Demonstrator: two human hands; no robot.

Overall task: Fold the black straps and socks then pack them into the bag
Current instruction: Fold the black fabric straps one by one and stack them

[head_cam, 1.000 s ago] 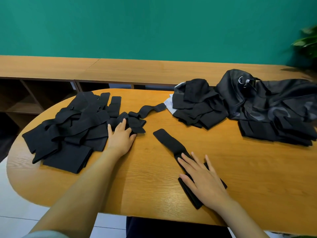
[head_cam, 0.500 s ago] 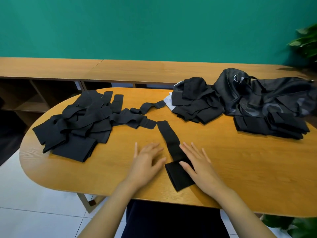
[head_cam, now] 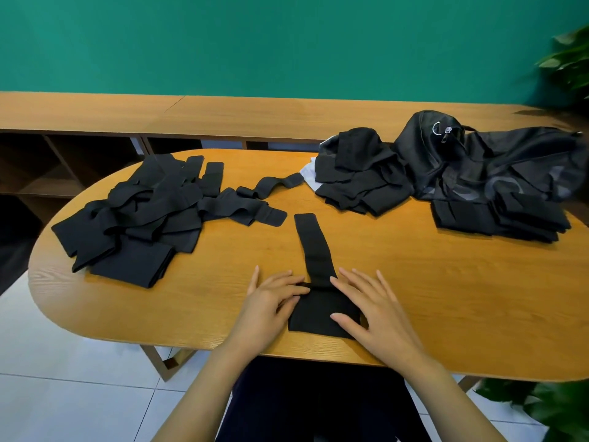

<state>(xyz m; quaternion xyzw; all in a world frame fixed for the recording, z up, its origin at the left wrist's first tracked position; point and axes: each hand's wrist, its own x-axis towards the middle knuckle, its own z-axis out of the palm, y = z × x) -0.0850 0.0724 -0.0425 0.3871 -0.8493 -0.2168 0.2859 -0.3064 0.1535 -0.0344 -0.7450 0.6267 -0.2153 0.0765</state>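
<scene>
- Brought the left grip (head_cam: pixel 271 301) away from the pile of loose straps (head_cam: pixel 137 212) at the left end of the surface (head_cam: pixel 430 298), over to the one strap (head_cam: pixel 314 247) in work near the front edge
- Resting it now flat beside the fold, fingers straight, tips touching the left side of the doubled part, pinching nothing as far as can be seen
- Kept the right grip (head_cam: pixel 373 311) on this same strap, but shifted: a moment ago pressing along a strap laid slantwise, now lying wide and flat at the right side of the doubled part, thumb on top of the cloth, fingers straight and spread
- Turned the strap to run straight from the front edge toward the middle of the surface, and doubled the near end over itself into a short thick packet, with the far end still single and flat
- Means, by judgement, the first fold made and now being pressed down; probably needs one or two folds more before counting this strap as finished
- Left untouched: the loose pile, a curled strap (head_cam: pixel 267 186) toward the back middle, the folded stack (head_cam: pixel 360 180) toward the back right, and the bag (head_cam: pixel 478 161) at the right end with more folded pieces (head_cam: pixel 500 218) in front of it
- Judging by the size of the loose pile, still much folding to do; cannot tell whether anything is already inside the bag
</scene>
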